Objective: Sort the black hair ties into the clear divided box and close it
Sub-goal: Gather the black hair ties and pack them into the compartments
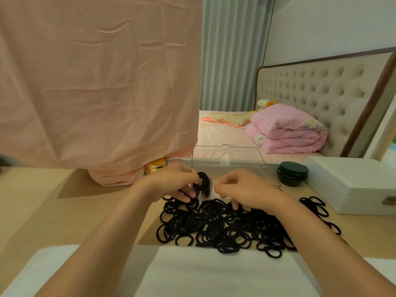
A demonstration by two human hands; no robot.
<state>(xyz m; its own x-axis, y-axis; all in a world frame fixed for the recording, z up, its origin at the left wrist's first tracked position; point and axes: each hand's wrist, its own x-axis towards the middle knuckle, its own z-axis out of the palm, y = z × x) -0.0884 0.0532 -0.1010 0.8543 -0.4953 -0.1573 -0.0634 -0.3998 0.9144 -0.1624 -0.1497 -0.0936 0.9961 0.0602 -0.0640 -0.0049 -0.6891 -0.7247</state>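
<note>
A big pile of black hair ties (225, 228) lies on the tan table in front of me, with a smaller loose bunch (317, 205) to the right. Behind the pile stands the clear divided box (270, 182), its lid (228, 156) raised upright at the back. My left hand (175, 181) grips a bunch of black hair ties (203, 182) over the box's left side. My right hand (244, 189) hovers over the box's front edge with fingers curled down onto the pile; what it pinches is hidden.
A white case (351, 185) sits at the right, a dark green jar (292, 173) beside the box, and a yellow jar (155, 166) at the back left under a hanging pink cloth (96, 82). White fabric (192, 273) covers the near edge. A bed lies beyond.
</note>
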